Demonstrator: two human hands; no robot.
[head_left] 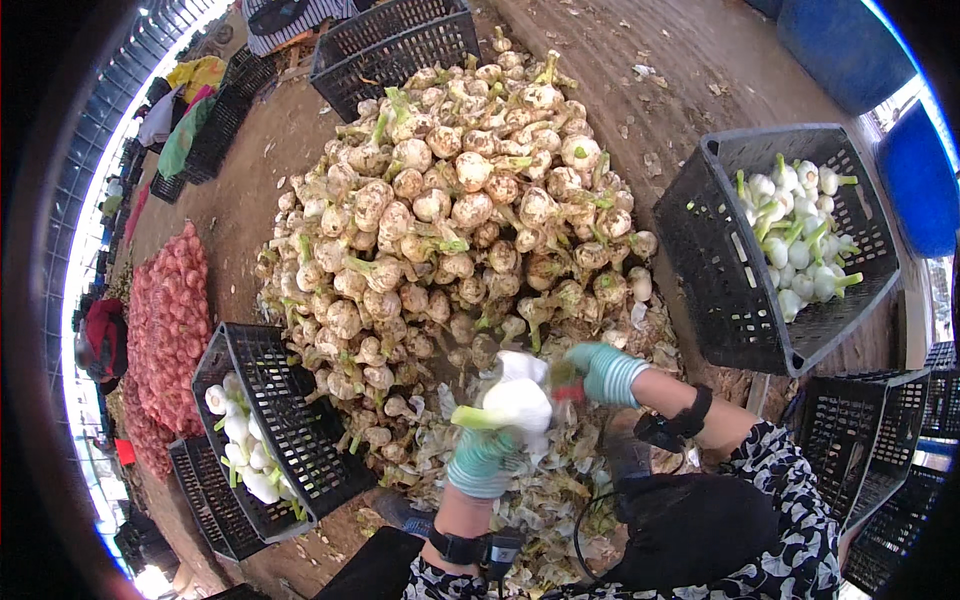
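Observation:
My left hand, in a green and white knit glove, is closed around a peeled white garlic bulb whose pale green stem points left. A second white shape just beyond the bulb is smeared, so I cannot tell whether it is skin or another bulb. My right hand, gloved alike, is closed just right of the bulb on a small red object, too blurred to name. Ahead of both hands rises a big heap of unpeeled, soil-stained garlic. Loose papery skins lie beneath my hands.
Black plastic crates holding cleaned garlic stand at my left and right. Another black crate sits behind the heap. Red mesh sacks lie far left, blue barrels far right. More crates are stacked by my right arm.

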